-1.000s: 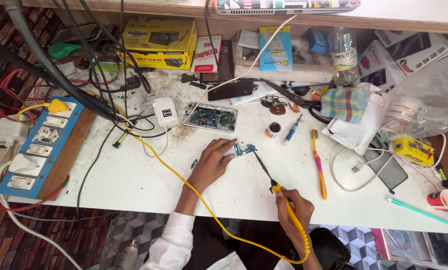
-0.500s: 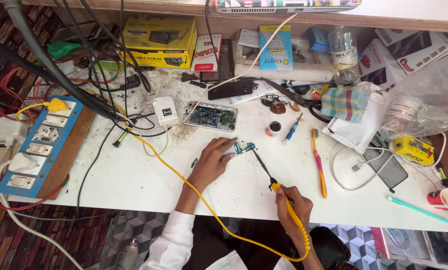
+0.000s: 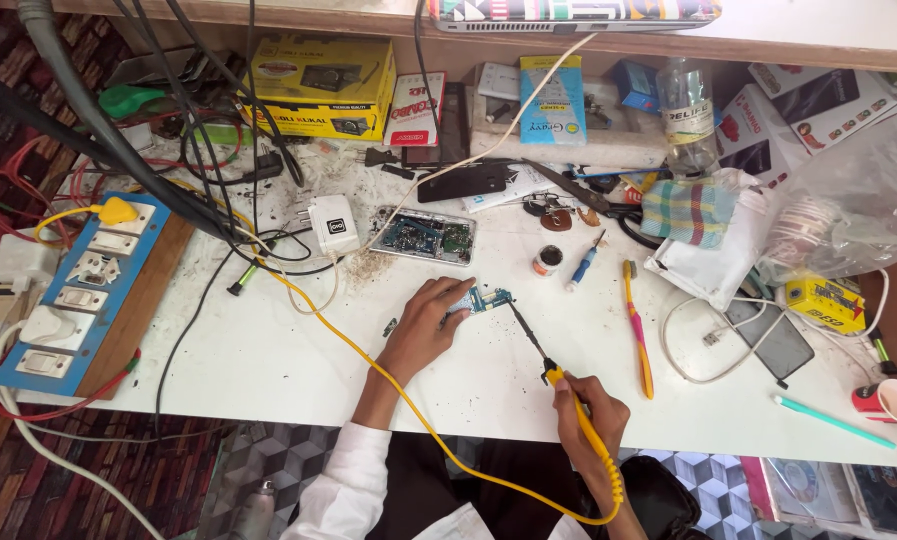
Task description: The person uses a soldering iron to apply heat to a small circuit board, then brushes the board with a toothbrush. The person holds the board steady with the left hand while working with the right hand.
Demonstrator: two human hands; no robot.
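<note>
At the middle of the white desk [image 3: 268, 350], a small blue circuit board [image 3: 488, 298] lies flat, and the left hand [image 3: 426, 325] presses down on its left edge with the fingertips, the fingers stretched out and spread rather than curled round anything. Near the front edge, the right hand [image 3: 590, 415] is closed in a fist around the yellow handle of a soldering iron [image 3: 548, 365], whose thin dark shaft slants up and left so that its tip meets the right side of the board. From the handle a yellow cable [image 3: 368, 365] loops under the wrist and runs left across the desk toward a blue power strip [image 3: 93, 290] on a wooden plank at the left edge.

Just behind the board sits an opened phone [image 3: 423, 235] with its insides showing, and a white charger plug [image 3: 333, 225] beside that. To the right of the board lie a small round tin [image 3: 547, 260], a little blue screwdriver [image 3: 583, 265] and an orange-and-pink toothbrush [image 3: 636, 325]. Farther right are a checked cloth [image 3: 690, 210] and a yellow meter [image 3: 825, 300]. A yellow box [image 3: 318, 85] stands at the back.
</note>
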